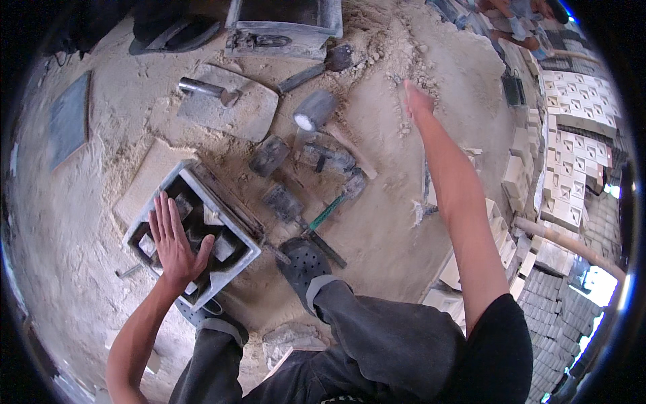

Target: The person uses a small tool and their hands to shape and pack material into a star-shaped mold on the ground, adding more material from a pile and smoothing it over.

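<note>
The left hand [173, 241] lies flat and spread, fingers apart, palm down on the grey rectangular metal mould [192, 232], which sits on the sandy ground [397, 222] just in front of the person's left foot; its inner compartments show dark cavities and pale grey material between them. The right hand [418, 101] is stretched far out over the sand at the end of a straight arm, empty, its fingers loosely together and holding nothing. Between the two hands, dusty tools are scattered: a grey cylindrical tamper with a pale end [313, 110], a flat grey stone slab [229, 103] with a metal-handled hammer [208, 89] lying on it, and a green-handled trowel [333, 205] near the black perforated clog [304, 264] on the right foot. Stacks of pale patterned cast blocks [575, 161] stand along the right edge.
</note>
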A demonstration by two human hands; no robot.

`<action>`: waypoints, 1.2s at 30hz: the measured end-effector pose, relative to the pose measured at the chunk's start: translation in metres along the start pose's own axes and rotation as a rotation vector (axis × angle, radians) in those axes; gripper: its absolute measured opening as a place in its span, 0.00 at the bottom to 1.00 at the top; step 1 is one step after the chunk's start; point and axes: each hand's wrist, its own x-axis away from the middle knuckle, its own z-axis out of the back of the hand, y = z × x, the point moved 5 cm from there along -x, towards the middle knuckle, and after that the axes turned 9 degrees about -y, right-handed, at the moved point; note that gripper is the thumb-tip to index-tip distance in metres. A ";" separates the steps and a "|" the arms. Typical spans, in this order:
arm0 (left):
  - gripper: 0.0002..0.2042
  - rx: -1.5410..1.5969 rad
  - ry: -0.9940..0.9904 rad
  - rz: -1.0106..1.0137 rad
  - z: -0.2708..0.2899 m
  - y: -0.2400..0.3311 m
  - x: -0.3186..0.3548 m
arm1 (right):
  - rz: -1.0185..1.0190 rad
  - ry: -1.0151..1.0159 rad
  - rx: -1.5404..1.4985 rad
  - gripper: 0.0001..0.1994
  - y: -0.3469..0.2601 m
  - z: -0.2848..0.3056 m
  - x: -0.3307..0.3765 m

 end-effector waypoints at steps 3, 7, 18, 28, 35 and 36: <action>0.50 0.113 0.108 -0.052 0.006 -0.007 0.007 | 0.085 -0.069 -0.003 0.26 0.017 -0.007 0.039; 0.53 0.181 0.141 -0.027 0.023 -0.014 0.013 | 0.230 -0.111 -0.015 0.26 0.035 -0.003 0.102; 0.33 0.533 0.236 0.024 0.053 -0.080 0.026 | 0.527 -0.485 0.004 0.21 0.008 -0.025 0.293; 0.41 1.402 -0.155 0.133 0.026 -0.092 -0.072 | 0.488 -1.026 0.004 0.22 0.010 -0.091 0.438; 0.43 1.338 -0.241 0.157 0.022 -0.095 -0.079 | 0.234 -1.307 0.020 0.24 -0.011 -0.134 0.486; 0.43 1.334 -0.240 0.159 0.023 -0.092 -0.079 | 0.220 -1.314 0.022 0.24 -0.013 -0.135 0.486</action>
